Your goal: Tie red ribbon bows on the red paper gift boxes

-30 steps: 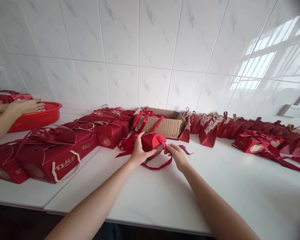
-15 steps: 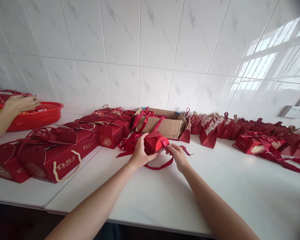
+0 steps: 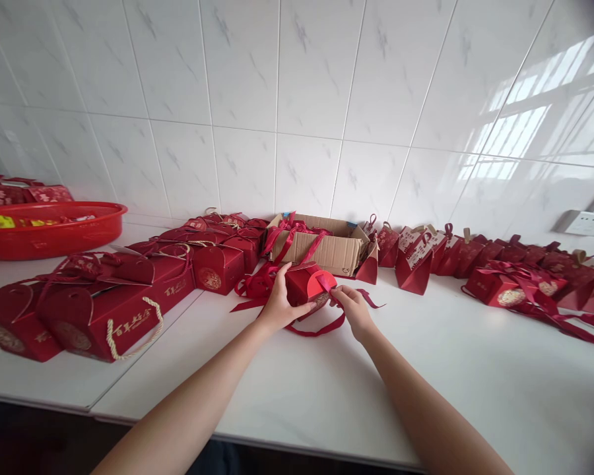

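Note:
A small red gift box [image 3: 304, 282] with a round red flap lies on the white counter [image 3: 327, 382] in front of me. My left hand [image 3: 280, 303] grips its left side, fingers wrapped round it. My right hand [image 3: 354, 309] pinches a dark red ribbon [image 3: 321, 324] at the box's flap; the ribbon loops down onto the counter below the box.
Several larger red boxes with rope handles [image 3: 103, 310] lie at the left. A cardboard carton [image 3: 327, 251] with ribbons stands behind the small box. A row of small red boxes [image 3: 475, 260] runs to the right. A red basin [image 3: 44, 227] sits at far left.
The other person's hand and arm at the red basin have gone out of view. My hands have turned the small box slightly; its round flap now faces up more.

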`<state>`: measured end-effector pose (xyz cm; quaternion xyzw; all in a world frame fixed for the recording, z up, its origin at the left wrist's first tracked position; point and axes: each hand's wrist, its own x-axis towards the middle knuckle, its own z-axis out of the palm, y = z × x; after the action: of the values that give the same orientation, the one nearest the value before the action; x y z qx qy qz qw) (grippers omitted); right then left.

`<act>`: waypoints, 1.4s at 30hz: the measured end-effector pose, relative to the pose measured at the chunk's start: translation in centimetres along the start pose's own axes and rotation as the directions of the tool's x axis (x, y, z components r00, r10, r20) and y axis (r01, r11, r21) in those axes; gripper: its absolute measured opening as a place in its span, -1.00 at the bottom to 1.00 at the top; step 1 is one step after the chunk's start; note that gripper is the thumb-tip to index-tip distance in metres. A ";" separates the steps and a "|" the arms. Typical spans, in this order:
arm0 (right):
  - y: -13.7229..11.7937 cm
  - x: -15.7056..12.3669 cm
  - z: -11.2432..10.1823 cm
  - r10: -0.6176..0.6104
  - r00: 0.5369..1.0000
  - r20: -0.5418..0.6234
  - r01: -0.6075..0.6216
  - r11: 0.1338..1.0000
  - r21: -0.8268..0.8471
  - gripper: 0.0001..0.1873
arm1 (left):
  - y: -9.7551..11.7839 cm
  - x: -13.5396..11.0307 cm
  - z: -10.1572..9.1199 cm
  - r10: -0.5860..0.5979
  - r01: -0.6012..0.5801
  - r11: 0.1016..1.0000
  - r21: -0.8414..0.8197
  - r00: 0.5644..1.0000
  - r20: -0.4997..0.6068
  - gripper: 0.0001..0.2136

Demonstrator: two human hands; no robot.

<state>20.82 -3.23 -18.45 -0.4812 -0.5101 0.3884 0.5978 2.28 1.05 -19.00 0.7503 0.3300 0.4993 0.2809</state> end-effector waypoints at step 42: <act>0.1 -0.5 1.0 0.002 0.972 -0.234 -0.014 0.999 -0.052 -0.49 | 0.6 -0.3 0.0 0.063 -0.066 0.997 0.039 0.997 0.053 -0.07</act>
<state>19.78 -3.48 -18.59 -0.5415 -0.4443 0.3176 0.6392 2.27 0.46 -18.75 0.7788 0.3083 0.4816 0.2576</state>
